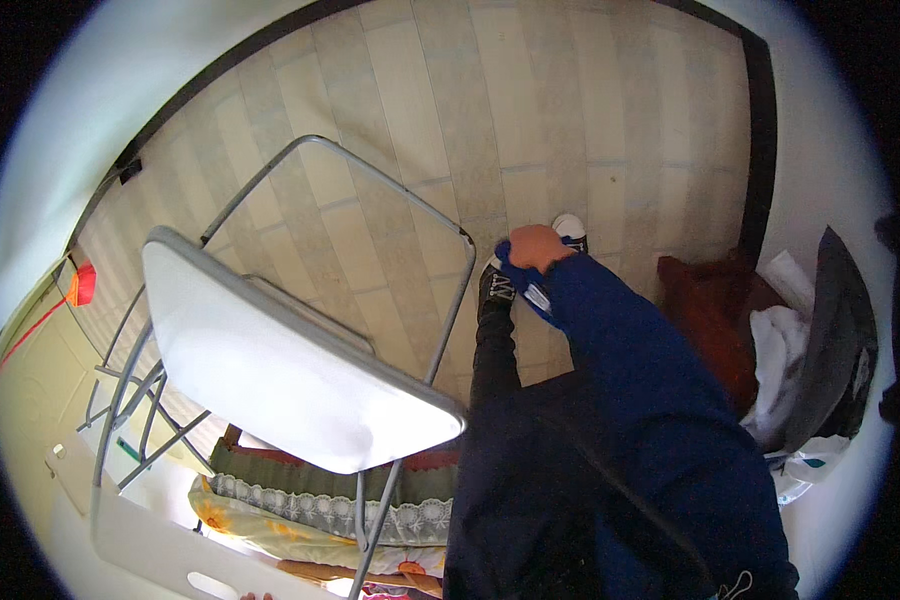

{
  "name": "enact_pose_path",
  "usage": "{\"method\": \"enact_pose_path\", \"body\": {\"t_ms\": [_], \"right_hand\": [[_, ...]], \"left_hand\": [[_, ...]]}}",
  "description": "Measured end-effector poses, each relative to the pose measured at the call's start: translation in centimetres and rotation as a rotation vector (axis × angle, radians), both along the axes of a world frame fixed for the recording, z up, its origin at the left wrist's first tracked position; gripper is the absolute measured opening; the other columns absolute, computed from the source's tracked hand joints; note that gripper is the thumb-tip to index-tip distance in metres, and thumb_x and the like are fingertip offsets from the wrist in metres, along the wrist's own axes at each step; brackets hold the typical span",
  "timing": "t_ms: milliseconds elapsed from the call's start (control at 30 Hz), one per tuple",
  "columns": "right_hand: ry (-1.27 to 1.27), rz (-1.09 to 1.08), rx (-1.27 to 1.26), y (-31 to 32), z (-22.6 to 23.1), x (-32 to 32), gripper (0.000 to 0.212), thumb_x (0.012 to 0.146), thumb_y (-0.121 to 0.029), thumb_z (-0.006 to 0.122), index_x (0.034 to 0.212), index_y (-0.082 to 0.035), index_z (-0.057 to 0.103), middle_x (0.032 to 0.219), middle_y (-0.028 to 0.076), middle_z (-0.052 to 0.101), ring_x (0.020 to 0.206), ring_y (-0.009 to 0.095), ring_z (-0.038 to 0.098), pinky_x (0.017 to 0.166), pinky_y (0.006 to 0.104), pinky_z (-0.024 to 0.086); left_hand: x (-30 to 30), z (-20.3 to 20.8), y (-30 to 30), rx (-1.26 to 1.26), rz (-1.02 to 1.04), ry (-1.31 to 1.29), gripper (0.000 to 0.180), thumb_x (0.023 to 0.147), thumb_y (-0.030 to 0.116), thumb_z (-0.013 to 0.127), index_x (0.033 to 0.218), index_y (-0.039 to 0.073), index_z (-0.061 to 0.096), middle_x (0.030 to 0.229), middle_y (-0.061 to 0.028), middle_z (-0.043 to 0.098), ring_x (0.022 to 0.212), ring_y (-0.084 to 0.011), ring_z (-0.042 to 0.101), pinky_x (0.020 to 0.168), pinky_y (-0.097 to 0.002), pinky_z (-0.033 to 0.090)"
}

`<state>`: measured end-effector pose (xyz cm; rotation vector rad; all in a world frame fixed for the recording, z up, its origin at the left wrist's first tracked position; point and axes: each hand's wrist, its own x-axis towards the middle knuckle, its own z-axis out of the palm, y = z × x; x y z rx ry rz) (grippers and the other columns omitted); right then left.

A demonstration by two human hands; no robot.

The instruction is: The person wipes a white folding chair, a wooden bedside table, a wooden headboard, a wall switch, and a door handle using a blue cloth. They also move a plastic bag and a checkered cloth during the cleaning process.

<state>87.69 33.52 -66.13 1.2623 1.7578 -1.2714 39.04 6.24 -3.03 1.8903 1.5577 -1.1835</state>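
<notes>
One stumble waiting at the left: folding chair (pixel 270 370) tilted on its grey frame, close beside the stooped body, easily knocked by a hip or elbow and liable to tip onto the flowered bedding (pixel 310 500) beneath. Further right, danger of lost balance from bending so low over the black shoe (pixel 495 285), weight pitched forward above the tiled floor (pixel 420 120). Right hand (pixel 538 245) closed in a fist, grip pressed tight around a blue cloth (pixel 516 264) just above that shoe; liable to slip free under a hard tug, or to snag on the shoe. Left hand not seen. Farther right, heap of clothes (pixel 780 350) against the wall, near enough to catch a heel stepping back. Blue cloth: down at the feet, between the black shoe and the white toe (pixel 570 225) of the other, deep blue like the sleeve, soft and bunched, pale stripes lower down; full shape hidden by the fist.
</notes>
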Motion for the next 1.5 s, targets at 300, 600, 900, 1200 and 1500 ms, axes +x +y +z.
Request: {"method": "enact_pose_path", "body": {"t_ms": [300, 600, 900, 1200, 1500], "right_hand": [[-0.023, -0.237, 0.232, 0.9, 15.4, 9.1, 0.042, 0.074, -0.016, 0.058, 0.116, -0.011, 0.059, 0.100, 0.020, 0.063, 0.094, 0.037, 0.058, 0.082, 0.0458, 0.048], [0.121, -0.596, 0.493, -0.9, 32.6, 12.4, 0.043, 0.076, -0.019, 0.056, 0.119, -0.013, 0.058, 0.104, 0.021, 0.062, 0.095, 0.040, 0.057, 0.083, 0.0483, 0.047], [0.195, -0.640, 0.500, -1.8, 36.2, 11.0, 0.047, 0.074, -0.019, 0.058, 0.121, -0.013, 0.056, 0.106, 0.021, 0.061, 0.099, 0.040, 0.056, 0.085, 0.0477, 0.046], [0.395, -0.226, 0.507, 9.0, 20.2, -1.6, 0.043, 0.077, -0.015, 0.059, 0.120, -0.016, 0.057, 0.103, 0.020, 0.057, 0.092, 0.039, 0.057, 0.078, 0.0470, 0.047], [0.584, 0.197, 0.725, 20.4, -0.2, -21.0, 0.032, 0.086, -0.015, 0.055, 0.117, -0.019, 0.059, 0.102, 0.019, 0.057, 0.093, 0.034, 0.058, 0.078, 0.0435, 0.049]], "left_hand": [[2.2, -0.5, 2.9, 0.169, -0.047, -0.101, 0.038, 0.076, 0.015, 0.059, 0.114, 0.013, 0.061, 0.116, -0.0150, 0.055, 0.108, -0.0340, 0.053, 0.093, -0.0467, 0.042], [3.8, 0.3, 4.1, 0.292, 0.114, -0.192, 0.042, 0.076, 0.006, 0.053, 0.117, 0.016, 0.059, 0.119, -0.0135, 0.053, 0.112, -0.0329, 0.048, 0.098, -0.0451, 0.038], [2.7, 0.6, 1.2, 0.621, 0.376, -0.169, 0.046, 0.081, 0.004, 0.049, 0.127, 0.004, 0.047, 0.136, -0.0191, 0.041, 0.128, -0.0358, 0.037, 0.107, -0.0466, 0.029], [7.4, -1.1, 3.1, 0.627, 1.259, 0.191, 0.090, 0.082, 0.020, 0.067, 0.142, -0.008, 0.007, 0.137, -0.0323, 0.034, 0.123, -0.0392, 0.043, 0.102, -0.0402, 0.036], [8.1, -2.1, 4.7, 0.326, 1.199, 0.774, 0.108, 0.081, 0.056, 0.061, 0.143, -0.007, -0.001, 0.145, -0.0341, 0.015, 0.131, -0.0458, 0.028, 0.108, -0.0437, 0.027]]}}
